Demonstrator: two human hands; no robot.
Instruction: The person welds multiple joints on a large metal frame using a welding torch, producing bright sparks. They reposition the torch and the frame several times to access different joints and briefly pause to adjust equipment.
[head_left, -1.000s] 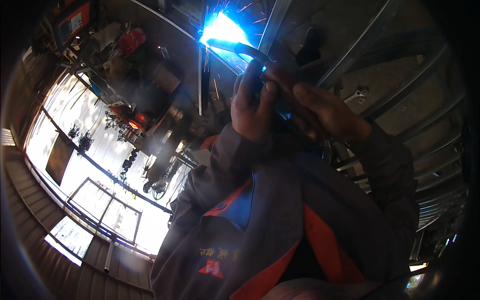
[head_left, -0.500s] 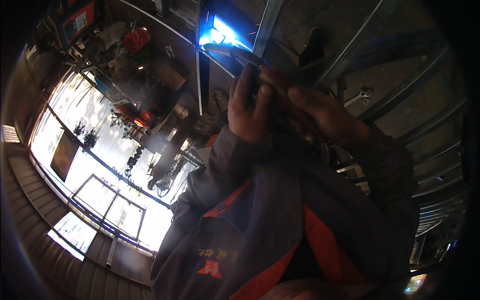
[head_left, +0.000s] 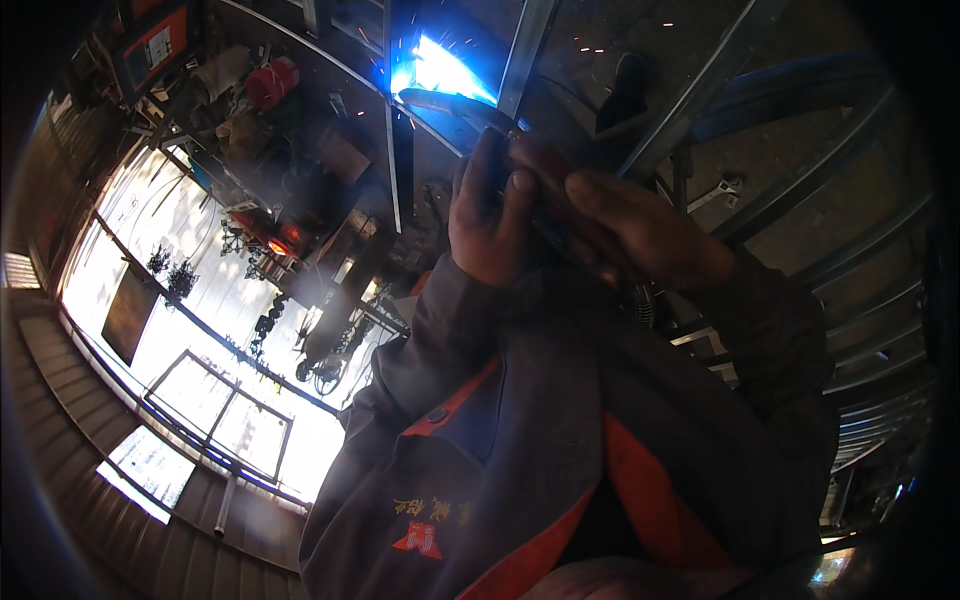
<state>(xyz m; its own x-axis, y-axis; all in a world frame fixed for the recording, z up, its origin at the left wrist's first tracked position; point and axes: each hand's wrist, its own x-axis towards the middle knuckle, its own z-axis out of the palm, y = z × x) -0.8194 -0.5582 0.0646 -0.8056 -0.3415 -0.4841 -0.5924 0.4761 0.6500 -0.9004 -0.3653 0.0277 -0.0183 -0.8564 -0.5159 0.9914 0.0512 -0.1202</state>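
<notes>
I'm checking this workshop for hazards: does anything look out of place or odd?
The left hand and the right hand, gripping a welding torch, are bare, which looks odd so near the glaring arc. Also, a loose metal tool shows between the metal bars, apparently lying on the ground.

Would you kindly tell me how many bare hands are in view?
2: the right hand grips the welding torch; the left hand is beside the torch's front end. Others may be hidden in shadow.
</notes>
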